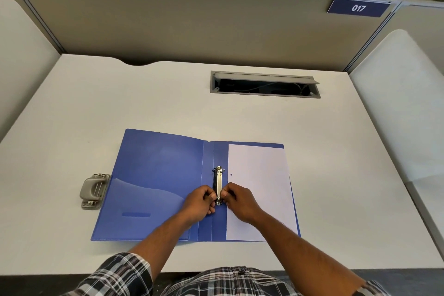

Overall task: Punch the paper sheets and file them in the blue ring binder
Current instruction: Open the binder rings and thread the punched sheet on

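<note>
Hands, left hand (200, 204) and right hand (239, 200), pinch the ring clip (218, 185) in the open binder (153, 175); paper (259, 187) lies right of the clip.

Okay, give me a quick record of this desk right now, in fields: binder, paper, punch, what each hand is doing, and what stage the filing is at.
binder: blue ring binder lies open flat on the desk
ring mechanism: on the spine
paper: white sheets lie on the right cover, one punched hole visible
punch: grey hole punch beside the binder's left edge
left hand: pinches the mechanism's near end
right hand: pinches it from the other side
stage: sheets not yet on the rings
</note>
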The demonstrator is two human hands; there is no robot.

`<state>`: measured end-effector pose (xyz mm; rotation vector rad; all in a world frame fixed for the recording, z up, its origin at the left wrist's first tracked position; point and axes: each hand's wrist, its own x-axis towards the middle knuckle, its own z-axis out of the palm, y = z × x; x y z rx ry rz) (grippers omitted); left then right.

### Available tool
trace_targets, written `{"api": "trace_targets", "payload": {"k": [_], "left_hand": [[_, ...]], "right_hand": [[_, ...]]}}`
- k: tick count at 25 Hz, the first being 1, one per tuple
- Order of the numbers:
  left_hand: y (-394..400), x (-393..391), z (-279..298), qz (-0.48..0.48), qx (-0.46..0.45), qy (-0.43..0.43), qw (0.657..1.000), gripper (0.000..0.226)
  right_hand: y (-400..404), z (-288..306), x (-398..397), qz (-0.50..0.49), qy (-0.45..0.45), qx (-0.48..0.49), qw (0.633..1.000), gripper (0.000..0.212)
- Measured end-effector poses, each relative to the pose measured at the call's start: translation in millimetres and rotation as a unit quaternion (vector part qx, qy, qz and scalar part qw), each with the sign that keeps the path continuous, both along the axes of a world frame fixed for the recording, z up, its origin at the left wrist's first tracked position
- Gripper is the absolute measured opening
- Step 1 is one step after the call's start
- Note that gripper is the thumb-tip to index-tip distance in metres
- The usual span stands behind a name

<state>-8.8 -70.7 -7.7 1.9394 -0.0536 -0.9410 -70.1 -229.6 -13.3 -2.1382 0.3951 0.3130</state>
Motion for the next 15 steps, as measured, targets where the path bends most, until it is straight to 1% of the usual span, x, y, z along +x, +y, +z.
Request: {"api": "trace_targets", "payload": {"k": [3,4,6,8,10,11,12,13,15], "left_hand": [[0,-4,1,0.001,0.02,-0.049,0.999,0.005],[1,-6,0,-0.005,0.027,-0.072,0.997,0.007],[3,-12,0,-0.027,0.044,-0.114,0.992,0.019],[5,-18,-2,-0.041,0.046,-0.16,0.985,0.025],[5,-26,-4,-0.074,0.047,-0.225,0.97,0.022],[5,-30,-5,-0.104,0.055,-0.259,0.959,0.02],[3,-33,-6,-0.141,0.069,-0.293,0.943,0.022],[1,-35,-10,-0.183,0.087,-0.325,0.924,0.029],[-2,-40,-16,-0.247,0.125,-0.362,0.89,0.041]], "right_hand": [[-8,6,-6,-0.052,-0.012,0.061,0.997,0.012],[-11,8,-9,-0.072,-0.021,0.078,0.994,0.013],[-18,12,-18,-0.11,-0.031,0.103,0.988,0.017],[-26,14,-28,-0.147,-0.039,0.094,0.984,0.016],[-41,14,-39,-0.201,-0.062,0.018,0.977,0.009],[-50,14,-45,-0.235,-0.07,-0.035,0.969,0.007],[-59,13,-50,-0.272,-0.067,-0.087,0.956,0.009],[-69,12,-55,-0.306,-0.05,-0.131,0.942,0.015],[-84,9,-61,-0.35,0.024,-0.183,0.918,0.034]]}}
